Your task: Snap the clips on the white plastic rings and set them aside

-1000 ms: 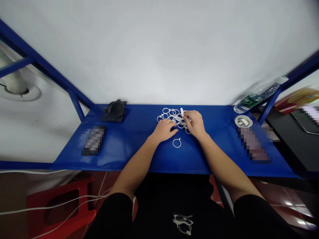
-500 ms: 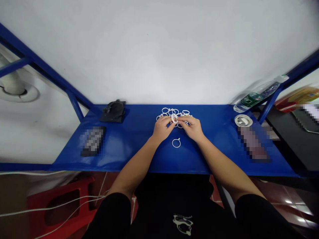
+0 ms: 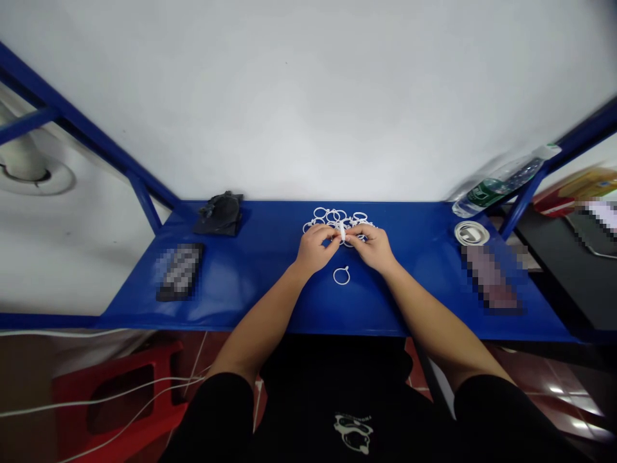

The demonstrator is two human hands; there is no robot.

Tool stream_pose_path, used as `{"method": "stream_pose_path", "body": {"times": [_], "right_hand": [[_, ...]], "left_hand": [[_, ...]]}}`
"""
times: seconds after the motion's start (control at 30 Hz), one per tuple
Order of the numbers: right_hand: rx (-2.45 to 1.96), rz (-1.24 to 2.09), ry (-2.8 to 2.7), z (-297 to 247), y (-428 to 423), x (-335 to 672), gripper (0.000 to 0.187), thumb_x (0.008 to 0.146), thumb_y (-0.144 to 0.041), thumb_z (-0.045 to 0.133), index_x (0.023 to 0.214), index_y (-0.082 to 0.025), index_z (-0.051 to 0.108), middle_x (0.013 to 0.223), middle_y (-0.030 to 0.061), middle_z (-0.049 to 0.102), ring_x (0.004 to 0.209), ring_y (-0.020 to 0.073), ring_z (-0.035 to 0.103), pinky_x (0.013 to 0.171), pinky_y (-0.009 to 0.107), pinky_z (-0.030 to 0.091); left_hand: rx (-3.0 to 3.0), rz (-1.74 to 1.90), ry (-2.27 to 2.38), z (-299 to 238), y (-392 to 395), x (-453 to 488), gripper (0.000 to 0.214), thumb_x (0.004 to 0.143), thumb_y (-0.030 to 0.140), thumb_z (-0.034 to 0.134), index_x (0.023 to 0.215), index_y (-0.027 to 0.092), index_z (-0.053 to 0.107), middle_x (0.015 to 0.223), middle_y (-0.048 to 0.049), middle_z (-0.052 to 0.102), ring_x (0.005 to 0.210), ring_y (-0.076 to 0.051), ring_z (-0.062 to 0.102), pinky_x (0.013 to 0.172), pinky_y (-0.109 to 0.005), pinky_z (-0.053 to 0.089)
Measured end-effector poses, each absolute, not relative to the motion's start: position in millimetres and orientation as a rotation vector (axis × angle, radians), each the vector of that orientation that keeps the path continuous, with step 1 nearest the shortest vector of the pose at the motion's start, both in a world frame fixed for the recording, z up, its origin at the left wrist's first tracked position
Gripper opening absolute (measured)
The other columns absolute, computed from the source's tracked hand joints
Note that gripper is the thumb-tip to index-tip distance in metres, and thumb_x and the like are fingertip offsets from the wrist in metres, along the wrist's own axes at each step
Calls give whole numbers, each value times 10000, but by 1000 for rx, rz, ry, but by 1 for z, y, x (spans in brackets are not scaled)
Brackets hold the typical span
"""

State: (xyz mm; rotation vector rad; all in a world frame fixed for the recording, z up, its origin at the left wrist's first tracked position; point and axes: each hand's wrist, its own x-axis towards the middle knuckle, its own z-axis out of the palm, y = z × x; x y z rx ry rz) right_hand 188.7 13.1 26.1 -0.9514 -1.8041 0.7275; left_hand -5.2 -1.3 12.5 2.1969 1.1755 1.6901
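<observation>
Between the fingertips of both hands is a white plastic ring [image 3: 342, 231], turned nearly edge-on to me. My left hand [image 3: 314, 248] pinches it from the left, and my right hand [image 3: 371, 247] from the right. Behind and under my fingers lies a loose pile of white rings [image 3: 332, 215], each with a small tab, partly hidden by the hands. One single white ring [image 3: 342, 276] rests apart on the blue tabletop [image 3: 270, 283], nearer to my body, its tab pointing away from me.
A dark crumpled bag [image 3: 220, 215] and a blurred-out dark object [image 3: 182, 271] lie at left. On the right are a leaning water bottle [image 3: 496, 186], a white coiled roll [image 3: 471, 233] and a blurred-out flat object [image 3: 491, 276]. Below left stands a red stool [image 3: 166, 386].
The white ring between my hands has turned from showing its round opening to nearly edge-on. Both hands stay in about the same place.
</observation>
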Motion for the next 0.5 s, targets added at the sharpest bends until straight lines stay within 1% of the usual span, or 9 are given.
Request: {"method": "stream_pose_path", "body": {"times": [0.2, 0.33, 0.5], "right_hand": [[-969, 635, -1848, 24, 11, 190, 218, 960, -450, 723, 934, -249, 802, 908, 44, 815, 819, 224, 752, 803, 367, 600], [-971, 608, -1866, 23, 11, 190, 214, 962, -439, 715, 914, -245, 791, 890, 42, 808, 806, 221, 747, 793, 361, 599], [-971, 614, -1831, 23, 10, 186, 194, 969, -414, 708, 934, -241, 788, 891, 39, 809, 796, 214, 748, 769, 344, 595]], "left_hand": [[2183, 1526, 1254, 12, -2, -6, 147, 961, 229, 667, 815, 217, 666, 808, -24, 724, 796, -174, 686, 771, -329, 561], [2187, 1502, 1296, 10, -2, -6, 182, 973, 255, 646, 796, 221, 667, 804, -27, 724, 803, -181, 687, 785, -341, 564], [2200, 1509, 1303, 10, -2, -5, 193, 977, 233, 639, 785, 214, 659, 794, -24, 720, 799, -175, 681, 788, -331, 553]]}}
